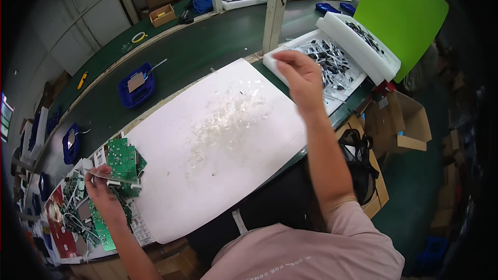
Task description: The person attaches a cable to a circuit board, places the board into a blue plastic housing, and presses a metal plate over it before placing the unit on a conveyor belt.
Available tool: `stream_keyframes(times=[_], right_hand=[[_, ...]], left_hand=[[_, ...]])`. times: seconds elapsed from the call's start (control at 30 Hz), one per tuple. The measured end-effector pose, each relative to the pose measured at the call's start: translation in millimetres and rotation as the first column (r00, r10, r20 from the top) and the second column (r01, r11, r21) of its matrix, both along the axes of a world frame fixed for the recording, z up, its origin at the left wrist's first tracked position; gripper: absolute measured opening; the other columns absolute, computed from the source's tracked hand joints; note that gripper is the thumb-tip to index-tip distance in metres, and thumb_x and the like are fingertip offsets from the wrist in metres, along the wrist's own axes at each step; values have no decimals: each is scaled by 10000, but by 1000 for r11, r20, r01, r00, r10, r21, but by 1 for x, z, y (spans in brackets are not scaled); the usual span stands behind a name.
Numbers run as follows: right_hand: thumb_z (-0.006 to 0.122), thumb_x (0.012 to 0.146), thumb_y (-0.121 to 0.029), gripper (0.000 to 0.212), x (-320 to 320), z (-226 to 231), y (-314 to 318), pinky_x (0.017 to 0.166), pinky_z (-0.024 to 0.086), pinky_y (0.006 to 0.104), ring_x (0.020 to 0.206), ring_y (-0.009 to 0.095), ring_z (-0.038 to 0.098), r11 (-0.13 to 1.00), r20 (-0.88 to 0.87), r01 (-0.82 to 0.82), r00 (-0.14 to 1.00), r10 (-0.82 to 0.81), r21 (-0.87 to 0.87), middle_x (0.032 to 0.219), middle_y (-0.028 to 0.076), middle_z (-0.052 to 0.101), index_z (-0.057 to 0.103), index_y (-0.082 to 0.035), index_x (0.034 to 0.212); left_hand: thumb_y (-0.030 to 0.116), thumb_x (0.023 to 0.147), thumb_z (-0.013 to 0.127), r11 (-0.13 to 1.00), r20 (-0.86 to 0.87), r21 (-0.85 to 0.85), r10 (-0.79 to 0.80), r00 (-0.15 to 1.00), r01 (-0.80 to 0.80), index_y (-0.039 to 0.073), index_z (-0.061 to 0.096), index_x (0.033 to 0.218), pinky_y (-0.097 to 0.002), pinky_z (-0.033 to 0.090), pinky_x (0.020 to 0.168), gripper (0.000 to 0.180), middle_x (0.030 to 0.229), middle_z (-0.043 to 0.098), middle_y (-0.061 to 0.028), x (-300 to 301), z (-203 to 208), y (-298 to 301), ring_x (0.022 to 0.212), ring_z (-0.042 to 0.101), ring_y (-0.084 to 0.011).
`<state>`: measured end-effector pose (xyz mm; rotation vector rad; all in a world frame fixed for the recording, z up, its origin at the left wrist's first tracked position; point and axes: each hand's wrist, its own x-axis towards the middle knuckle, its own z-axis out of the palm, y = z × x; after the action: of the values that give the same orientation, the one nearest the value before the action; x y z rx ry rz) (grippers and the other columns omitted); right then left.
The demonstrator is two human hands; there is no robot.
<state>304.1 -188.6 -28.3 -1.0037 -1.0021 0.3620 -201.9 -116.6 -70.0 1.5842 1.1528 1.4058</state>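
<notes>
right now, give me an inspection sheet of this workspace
surface: white sheet on a green bench, clear scraps strewn mid-sheet
job's things: green boards stacked at the sheet's left edge; foam tray of small dark parts
clutter: blue bins, cardboard boxes
grippers: left hand pinches a thin tool over the boards; right hand at the tray, fingers curled, hold unclear
cables: wire bundle at far left
surroundings: green panel, white post
</notes>
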Motion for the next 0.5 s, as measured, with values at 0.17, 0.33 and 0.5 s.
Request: stream_keyframes(times=[0.17, 0.33, 0.5], right_hand=[[711, 812, -21, 194, 117, -12, -29, 817, 551, 381, 893, 317, 687, 794, 848, 608, 413, -332, 14, 935, 111, 728, 796, -58, 982], [738, 796, -103, 194, 129, -17, -26, 941, 475, 461, 1092, 301, 626, 808, 962, 554, 266, 55, -199, 1063, 76, 684, 812, -118, 975], [743, 795, -110, 180, 137, -12, -17, 928, 485, 443, 1061, 290, 641, 722, 977, 658, 149, 153, -213, 1046, 70, 693, 810, -114, 963]], left_hand=[[142, 1090, 539, 999, 328, -21, -22, 944, 30, 45, 559, 1203, -312, 444, 997, 151, 1085, 625, -40, 31, 3, 5, 1062, 584, -132], [54, 1038, 604, 987, 98, 117, -120, 988, 109, 37, 617, 1138, -256, 457, 918, 102, 1059, 620, -12, 85, 7, 5, 988, 568, -81], [50, 902, 731, 937, -379, 265, -117, 918, 229, 8, 650, 1041, -323, 501, 798, 166, 957, 656, -88, 127, 34, -6, 874, 636, -197]])
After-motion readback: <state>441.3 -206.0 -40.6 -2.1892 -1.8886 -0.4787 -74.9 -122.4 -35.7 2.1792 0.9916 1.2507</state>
